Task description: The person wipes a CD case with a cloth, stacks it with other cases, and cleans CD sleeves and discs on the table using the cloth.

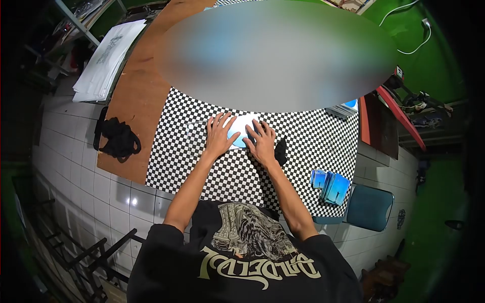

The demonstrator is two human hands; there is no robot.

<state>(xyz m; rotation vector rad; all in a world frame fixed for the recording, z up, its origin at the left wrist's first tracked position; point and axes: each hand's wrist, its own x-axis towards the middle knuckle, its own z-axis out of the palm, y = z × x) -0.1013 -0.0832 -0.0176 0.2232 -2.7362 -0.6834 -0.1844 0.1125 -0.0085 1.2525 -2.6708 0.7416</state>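
A white and light-blue sheet [242, 123] lies on the black-and-white checkered cloth [177, 161]. My left hand [220, 135] rests flat on its left side with the fingers spread. On the right side, my right hand [262, 144] lies with its fingers apart, over the sheet's edge. Both thumbs point inward across the light-blue part. A clear, thin item [196, 132] sits just left of my left hand. Close to the right wrist is a crumpled black cloth [280, 152]. Neither hand is closed on anything.
Stacks of blue picture cards [336, 188] lie at the table's front right, and another stack [343, 109] farther back. A black cloth bundle [118, 139] is on the brown board [134, 96]. White papers [108, 60] are at the upper left. A chair [370, 207] stands at right. The far area is blurred.
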